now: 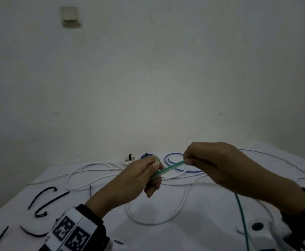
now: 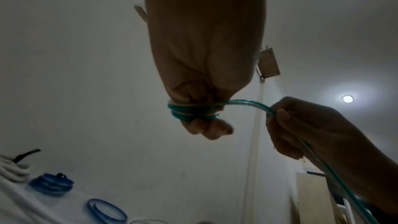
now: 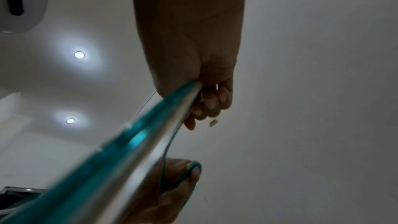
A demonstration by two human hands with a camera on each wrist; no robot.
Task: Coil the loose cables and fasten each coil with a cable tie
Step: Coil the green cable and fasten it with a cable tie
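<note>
A green cable (image 1: 168,169) runs taut between my two hands above the white table (image 1: 211,238). Several turns of it are wound round the fingers of my left hand (image 1: 153,173); the left wrist view shows this green coil (image 2: 193,113) just behind the fingertips. My right hand (image 1: 189,160) pinches the cable a short way to the right, and the free length (image 1: 242,223) hangs from it toward the near edge. In the right wrist view the cable (image 3: 129,142) passes through my right hand (image 3: 204,101) and down to my left hand (image 3: 172,185).
Loose white cables (image 1: 97,171) and a loose blue loop (image 1: 175,160) lie across the table. A tied white coil (image 1: 128,160) and a tied blue coil (image 1: 146,156) sit at the back edge. Several black cable ties (image 1: 43,198) lie at the front left.
</note>
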